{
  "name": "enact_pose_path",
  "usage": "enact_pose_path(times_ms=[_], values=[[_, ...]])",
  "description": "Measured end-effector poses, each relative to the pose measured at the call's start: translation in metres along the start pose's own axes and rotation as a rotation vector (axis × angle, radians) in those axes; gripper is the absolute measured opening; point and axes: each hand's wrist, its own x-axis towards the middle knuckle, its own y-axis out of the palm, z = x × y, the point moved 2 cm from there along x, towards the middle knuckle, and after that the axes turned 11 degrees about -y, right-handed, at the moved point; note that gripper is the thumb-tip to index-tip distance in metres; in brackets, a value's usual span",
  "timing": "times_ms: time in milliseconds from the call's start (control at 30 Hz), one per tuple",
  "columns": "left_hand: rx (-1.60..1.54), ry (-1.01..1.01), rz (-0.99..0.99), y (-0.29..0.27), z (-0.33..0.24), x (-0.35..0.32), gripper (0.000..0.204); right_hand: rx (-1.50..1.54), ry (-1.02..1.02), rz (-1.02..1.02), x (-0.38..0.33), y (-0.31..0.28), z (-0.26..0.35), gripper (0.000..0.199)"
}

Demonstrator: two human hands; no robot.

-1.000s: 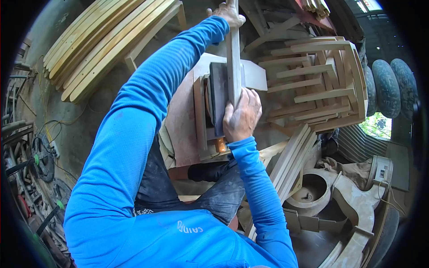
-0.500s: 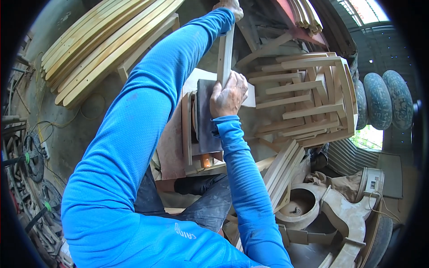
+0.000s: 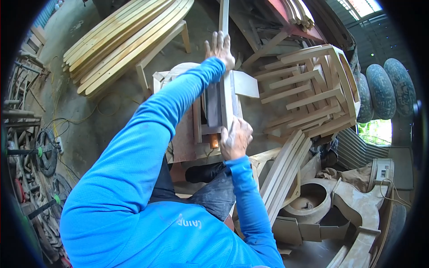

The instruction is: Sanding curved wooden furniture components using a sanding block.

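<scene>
Our left hand lies with fingers spread over a squared wooden bar, and our right hand pinches its near end between thumb and fingers, though we cannot tell how they close underneath. We have the bar pointing away from us along the right side of a dark slab, an orange cylinder near the slab's closer end. Farther out, we see curved wooden slats stacked at upper left, piled wooden frames at right and 3 dusty tyres past them.
</scene>
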Motion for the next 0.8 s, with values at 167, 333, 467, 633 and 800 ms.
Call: enact_pose_path(times_ms=[167,333,467,633,800], values=[[0.133,0.117,0.058,0.006,0.010,-0.117,0.092,0.276,0.076,0.173,-0.115,-0.043,0.000,0.054],[0.085,0.173,0.222,-0.003,0.010,-0.230,0.094,0.200,0.183,0.318,-0.224,-0.125,0.026,0.067],[0.055,0.232,0.218,-0.006,0.033,-0.243,0.097,0.157,0.389,0.522,-0.301,-0.204,0.062,0.068],[0.151,0.399,0.326,-0.023,0.010,-0.311,0.095,0.133,0.555,0.513,-0.372,-0.354,0.089,0.056],[-0.029,0.356,0.335,-0.025,-0.005,-0.384,0.088,0.056,0.738,0.455,-0.392,-0.420,0.120,0.042]])
